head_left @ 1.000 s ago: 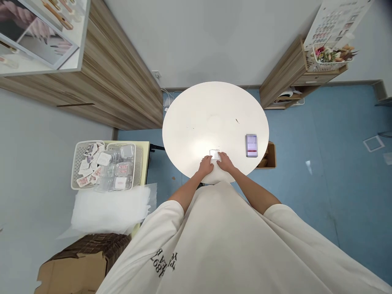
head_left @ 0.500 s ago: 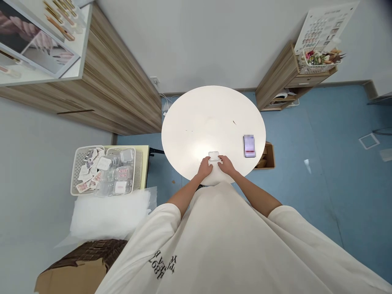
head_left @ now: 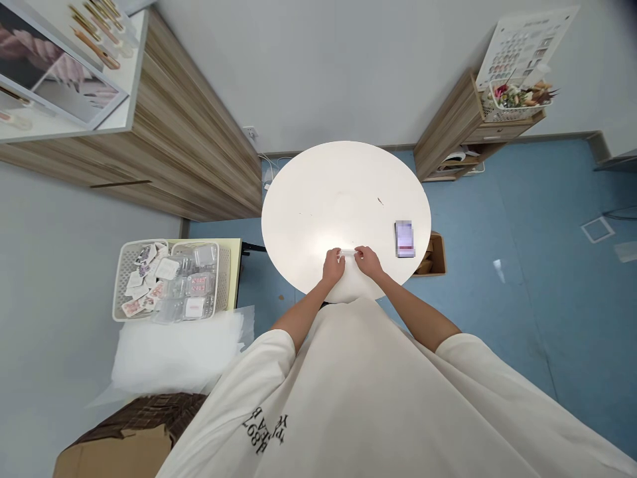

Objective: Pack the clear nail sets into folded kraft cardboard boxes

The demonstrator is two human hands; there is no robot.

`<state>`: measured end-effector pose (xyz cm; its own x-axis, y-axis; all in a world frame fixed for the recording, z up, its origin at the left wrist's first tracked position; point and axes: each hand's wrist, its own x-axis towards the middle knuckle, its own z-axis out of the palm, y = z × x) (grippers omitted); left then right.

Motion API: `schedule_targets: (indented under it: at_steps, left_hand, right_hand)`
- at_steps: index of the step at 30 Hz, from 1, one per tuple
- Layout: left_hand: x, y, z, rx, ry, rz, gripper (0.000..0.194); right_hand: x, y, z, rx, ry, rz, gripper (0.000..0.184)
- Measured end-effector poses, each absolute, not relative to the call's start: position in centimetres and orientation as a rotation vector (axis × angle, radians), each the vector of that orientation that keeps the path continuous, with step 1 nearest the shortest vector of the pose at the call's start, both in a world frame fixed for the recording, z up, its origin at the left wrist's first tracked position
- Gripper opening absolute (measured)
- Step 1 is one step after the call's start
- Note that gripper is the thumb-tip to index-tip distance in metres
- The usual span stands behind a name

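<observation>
A small clear plastic box (head_left: 347,253) is held between my two hands near the front edge of the round white table (head_left: 318,192). It looks narrow from above, as if tipped on its edge. My left hand (head_left: 333,265) grips its left end with bent fingers. On the other end, the fingers of my right hand (head_left: 369,261) are closed too. What lies inside the box is too small to make out. To the right of my hands a phone (head_left: 405,239) with a lit, blurred screen rests on the table.
Left of me, a white basket (head_left: 119,279) of printed cards and another with clear boxes (head_left: 199,285) stand on a yellow table (head_left: 235,265). White sheets (head_left: 179,352) and a cardboard box (head_left: 117,451) are nearer. An open brown box (head_left: 438,255) sits below the table's right side.
The plastic box lay flat with its broad face up; it now appears tilted up between my fingers. Both hands have closed more around its ends. The view has shifted slightly.
</observation>
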<state>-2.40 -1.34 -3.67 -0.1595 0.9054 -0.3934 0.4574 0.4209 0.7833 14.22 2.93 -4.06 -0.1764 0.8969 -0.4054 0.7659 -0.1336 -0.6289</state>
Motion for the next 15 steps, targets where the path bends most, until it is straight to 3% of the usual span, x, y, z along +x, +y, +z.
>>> schedule_targets:
  at_steps: [15]
  left_hand:
    - [-2.2,1.4,-6.1,1.087,1.888,0.570,0.019]
  right_hand:
    - [13.5,5.3,-4.1,-2.022,-1.939,1.193,0.028]
